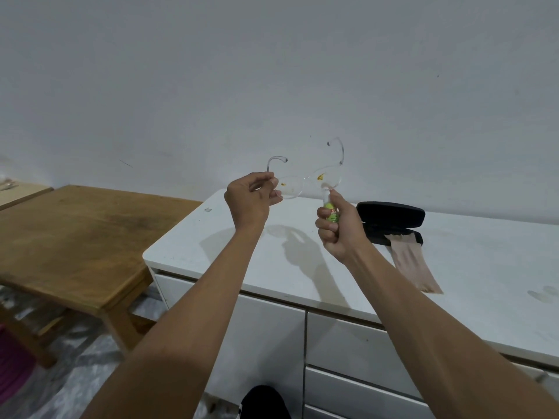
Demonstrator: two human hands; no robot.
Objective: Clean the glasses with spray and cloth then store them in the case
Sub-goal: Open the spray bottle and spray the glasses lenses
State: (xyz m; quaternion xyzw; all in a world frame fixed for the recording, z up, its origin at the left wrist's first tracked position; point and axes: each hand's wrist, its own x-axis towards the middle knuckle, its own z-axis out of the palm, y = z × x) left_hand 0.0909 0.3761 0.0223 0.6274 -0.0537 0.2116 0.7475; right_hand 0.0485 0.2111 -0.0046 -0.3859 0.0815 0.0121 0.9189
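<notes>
The left grip (252, 198) pinches the glasses (305, 179) by one end, raised above the worktop (272, 261). The right grip (338, 228) clenches the spray (329, 211) just under the glasses. Right of the spray, the case (390, 222) lies open, the cloth (413, 261) draped from it.

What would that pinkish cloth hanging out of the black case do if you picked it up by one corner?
The cloth would probably droop and fold, since it already lies flat and limp across the white cabinet top. It looks thin, so likely very light. Being partly tucked in the open case, it might tug that case a little.
</notes>
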